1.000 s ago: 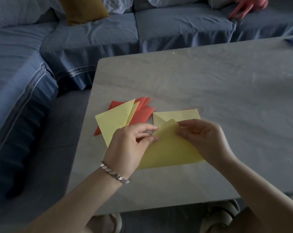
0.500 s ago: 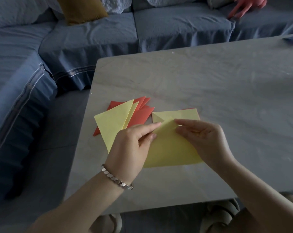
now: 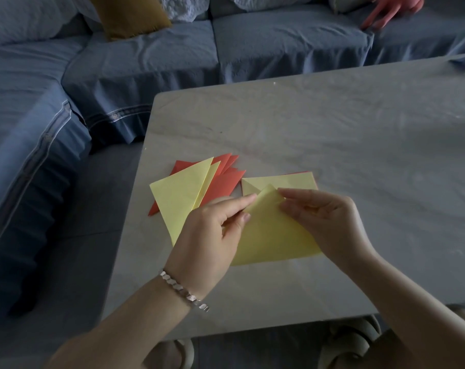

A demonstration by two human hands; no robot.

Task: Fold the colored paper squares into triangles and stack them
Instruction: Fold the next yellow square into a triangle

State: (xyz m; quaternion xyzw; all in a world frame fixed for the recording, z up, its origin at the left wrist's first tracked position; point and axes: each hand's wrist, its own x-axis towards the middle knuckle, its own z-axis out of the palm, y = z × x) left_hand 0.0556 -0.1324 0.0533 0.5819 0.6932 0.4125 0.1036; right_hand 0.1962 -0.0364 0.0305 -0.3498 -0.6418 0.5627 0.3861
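Head view | left hand (image 3: 212, 230) and right hand (image 3: 330, 222) held a yellow sheet (image 3: 274, 235), fingers (image 3: 242, 202) pinching its folded-up tip, near edge on the worktop (image 3: 332, 129) | folded triangles (image 3: 180, 193) fanned just left, close to the worktop's left edge | broad worktop stretched right and far side

On the table (image 3: 359, 145), folded triangles (image 3: 180, 198) lie left of the square pile (image 3: 292, 180)
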